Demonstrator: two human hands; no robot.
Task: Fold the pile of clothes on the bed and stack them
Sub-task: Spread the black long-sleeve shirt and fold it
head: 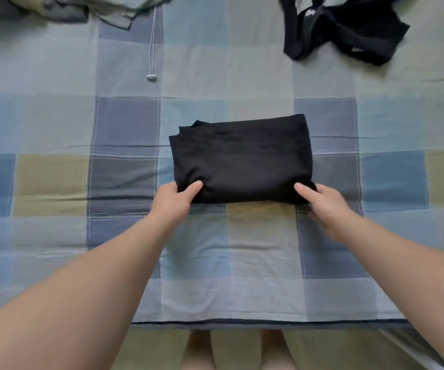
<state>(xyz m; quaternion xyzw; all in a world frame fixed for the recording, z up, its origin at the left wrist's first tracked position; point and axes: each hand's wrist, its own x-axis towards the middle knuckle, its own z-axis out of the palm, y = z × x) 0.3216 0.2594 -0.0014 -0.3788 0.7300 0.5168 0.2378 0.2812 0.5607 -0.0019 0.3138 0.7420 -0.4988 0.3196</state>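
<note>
Together, our left hand (179,194) and right hand (322,200) pinch the two near corners of the folded black garment (242,158), thumbs on top and the other fingers tucked beneath the near edge; the right hand is slightly blurred, so its exact purchase is less certain. The hands stand well apart, one at each end of that edge. The garment lies as a compact rectangle on the middle of the bed (55,129), closer to the bed's near edge than to its far edge, on the blue, grey and olive checked bedspread (268,249).

We judge the cloth to be light, soft and limp: several layers show at its far left corner, and these would slide or fan open if lifted by one side only. A two-handed hold under the near fold, as shown, or flat palms beneath the whole bundle, should keep the layers together.

Toward the far right corner of the bed lies an unfolded black garment (349,30), crumpled, with a pale label showing. At the far left corner sit pale grey-green clothes (103,9), from which a white drawstring (151,49) trails toward us.
</note>
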